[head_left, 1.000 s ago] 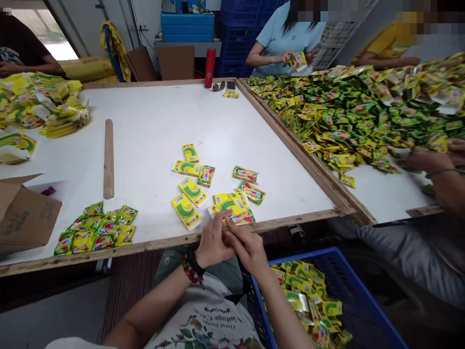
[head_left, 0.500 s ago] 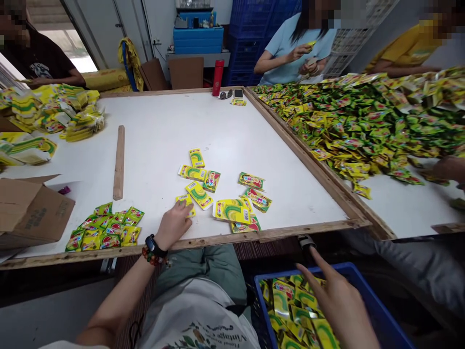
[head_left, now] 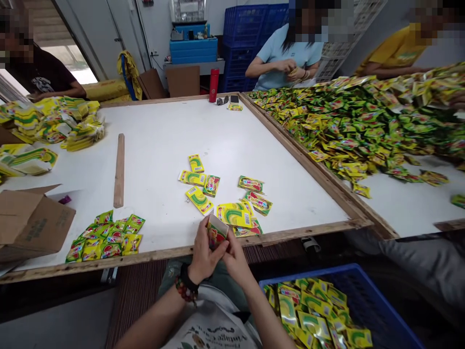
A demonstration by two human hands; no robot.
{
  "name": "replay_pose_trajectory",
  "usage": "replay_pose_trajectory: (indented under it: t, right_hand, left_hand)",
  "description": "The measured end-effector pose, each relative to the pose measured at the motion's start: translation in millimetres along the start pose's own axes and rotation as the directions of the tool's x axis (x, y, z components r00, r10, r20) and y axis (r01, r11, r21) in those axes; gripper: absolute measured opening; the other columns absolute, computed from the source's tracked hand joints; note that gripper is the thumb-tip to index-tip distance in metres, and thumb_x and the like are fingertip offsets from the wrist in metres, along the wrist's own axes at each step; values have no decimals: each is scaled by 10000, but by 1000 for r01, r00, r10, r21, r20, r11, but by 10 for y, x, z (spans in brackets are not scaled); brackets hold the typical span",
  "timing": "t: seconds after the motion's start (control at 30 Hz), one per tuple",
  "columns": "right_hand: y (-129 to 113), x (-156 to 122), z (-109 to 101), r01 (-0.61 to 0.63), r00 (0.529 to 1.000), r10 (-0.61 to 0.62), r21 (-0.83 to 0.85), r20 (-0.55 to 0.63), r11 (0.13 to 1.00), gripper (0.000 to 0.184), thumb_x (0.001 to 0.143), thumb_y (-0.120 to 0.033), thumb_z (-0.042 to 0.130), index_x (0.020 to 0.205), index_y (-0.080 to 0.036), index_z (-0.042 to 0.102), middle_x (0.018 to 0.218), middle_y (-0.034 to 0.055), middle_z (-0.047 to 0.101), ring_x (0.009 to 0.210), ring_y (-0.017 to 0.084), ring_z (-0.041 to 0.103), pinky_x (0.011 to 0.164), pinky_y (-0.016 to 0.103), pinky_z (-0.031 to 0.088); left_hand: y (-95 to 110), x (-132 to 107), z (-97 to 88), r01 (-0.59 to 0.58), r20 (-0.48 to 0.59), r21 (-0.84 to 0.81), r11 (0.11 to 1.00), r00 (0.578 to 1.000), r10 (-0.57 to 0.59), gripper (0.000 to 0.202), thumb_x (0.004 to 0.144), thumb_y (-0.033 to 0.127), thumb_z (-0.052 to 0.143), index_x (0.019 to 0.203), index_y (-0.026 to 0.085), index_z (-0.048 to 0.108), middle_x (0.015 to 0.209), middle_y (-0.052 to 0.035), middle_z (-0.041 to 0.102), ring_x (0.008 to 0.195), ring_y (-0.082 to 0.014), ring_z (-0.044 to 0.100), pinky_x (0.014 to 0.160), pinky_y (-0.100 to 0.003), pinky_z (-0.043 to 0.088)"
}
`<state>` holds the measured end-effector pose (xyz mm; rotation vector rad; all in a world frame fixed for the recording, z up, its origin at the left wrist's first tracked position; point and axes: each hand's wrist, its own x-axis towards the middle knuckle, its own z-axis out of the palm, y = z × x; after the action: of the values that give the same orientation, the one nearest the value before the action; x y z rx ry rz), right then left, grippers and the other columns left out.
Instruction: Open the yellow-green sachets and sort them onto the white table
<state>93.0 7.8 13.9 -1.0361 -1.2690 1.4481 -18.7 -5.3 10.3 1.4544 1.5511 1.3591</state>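
Observation:
My left hand (head_left: 202,256) and my right hand (head_left: 233,258) meet just in front of the table's near wooden edge (head_left: 160,253). Between their fingers they hold up one small yellow-green sachet (head_left: 216,232), its mouth spread apart. Several more sachets (head_left: 225,196) lie scattered flat on the white tabletop just beyond the hands. A tidy batch of sachets (head_left: 105,236) lies at the near left. Below my right arm, a blue crate (head_left: 366,300) holds many loose sachets.
A wooden stick (head_left: 118,169) lies left of centre. A cardboard box (head_left: 31,223) sits at the near left, stacked sachets (head_left: 54,121) behind it. The adjoining table carries a huge sachet heap (head_left: 363,121). Other people work at the far sides. A red bottle (head_left: 213,85) stands at the back.
My left hand picked a sachet off the table and my right hand came up from the blue crate. Both now hold that sachet together at the table edge.

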Motion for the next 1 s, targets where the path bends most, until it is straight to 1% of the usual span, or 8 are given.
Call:
replay_pose_trajectory:
  t: [0.13,0.27,0.4,0.47,0.57,0.67,0.8,1.0]
  right_hand:
    - [-9,-61,-114,-148,988,131,265,81,953,483,695,-408,654,1154,-262,682,1168,51,700,1106,294,621,967,427,481]
    - [-130,15,-139,-240,967,254,302,-8,923,378,747,-514,668,988,-237,756,1088,71,740,1098,300,632,1011,461,440]
    - [-229,79,-92,-307,950,305,341,60,889,420,712,-485,739,1057,-246,743,1138,62,728,1118,297,632,1006,458,455]
    - [-272,77,-77,-281,960,270,302,79,911,410,728,-446,741,1094,-262,730,1163,53,719,1120,294,638,1005,462,462]
    - [-308,39,-71,-75,996,72,66,59,995,373,781,-406,708,1132,-281,709,1190,51,704,1157,286,624,1033,465,447]
    - [-291,4,-65,120,993,-120,-225,14,967,327,817,-329,674,1137,-272,705,1160,65,711,1080,276,672,974,437,506]
    - [-270,12,-72,111,981,-158,-345,-111,932,296,882,-285,573,1146,-242,699,1113,56,728,1013,261,703,937,425,534]
    - [-306,69,-100,253,967,-219,-395,131,883,367,900,-244,559,1262,-240,619,1199,65,691,1052,237,689,901,363,555]
  left_hand:
    - [-88,-80,98,-25,35,197,980,999,19,743,762,352,646,1393,181,292,1321,-154,530,1178,-292,558,958,-434,474]
    - [-109,-142,100,-140,57,303,942,990,129,795,681,270,647,1384,206,280,1267,-131,573,1043,-279,639,844,-410,529]
    - [-159,-171,111,-368,35,248,896,928,371,627,729,261,601,1300,232,342,1218,-108,585,1062,-254,631,816,-376,534]
    - [-151,-151,115,-410,30,211,887,910,413,591,760,273,582,1293,228,331,1280,-132,544,1113,-258,607,845,-389,528]
    - [-101,-108,114,-308,67,212,927,951,301,719,785,309,570,1389,180,201,1400,-199,437,1212,-282,550,891,-414,517]
    - [-76,-86,111,-212,175,294,932,971,165,681,799,355,554,1376,164,246,1299,-186,532,1100,-294,623,809,-409,545]
    - [-122,-84,125,-224,224,416,881,965,139,614,783,416,552,1296,156,336,1148,-160,612,925,-306,677,694,-403,547]
    - [-172,-118,185,-128,189,455,881,981,45,589,766,432,572,1237,138,374,1023,-143,630,832,-301,673,649,-400,535]
